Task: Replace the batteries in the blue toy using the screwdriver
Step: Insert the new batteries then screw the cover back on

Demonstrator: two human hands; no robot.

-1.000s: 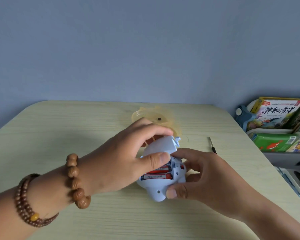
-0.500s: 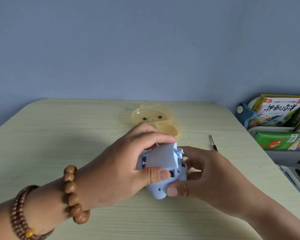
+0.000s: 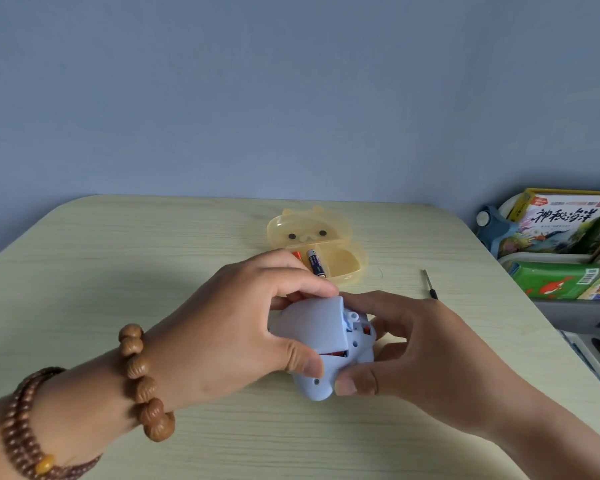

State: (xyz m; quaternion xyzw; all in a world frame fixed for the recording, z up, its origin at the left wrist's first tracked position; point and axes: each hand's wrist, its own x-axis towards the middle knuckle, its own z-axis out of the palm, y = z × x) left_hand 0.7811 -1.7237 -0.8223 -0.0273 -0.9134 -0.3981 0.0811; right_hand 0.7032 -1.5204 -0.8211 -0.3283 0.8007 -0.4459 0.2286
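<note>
Blue plastic toy is seen in the head view low at the middle of the pale wood-grain table, between the two hands. Whether it touches the tabletop cannot be told. It is gripped by the right hand, with the thumb pressed against its near rounded end and the curled fingers wrapped over its far side.

A light-blue curved battery cover is held on top of the toy by the left hand, pinched between the thumb at its near edge and the bent fingers at its far edge. The cover is tilted rather than seated flush, and red batteries are glimpsed through the gap beneath it.

Behind the hands, a translucent yellow bear-faced case is laid open. A dark-blue battery lies in its tray, and an orange-red battery beside it is partly hidden by the left fingers. A small black-handled screwdriver is left lying on the table to the right of the case, apart from both hands.

Two brown beaded bracelets are worn on the left wrist. Colourful books are stacked at the right edge, beyond the table.
</note>
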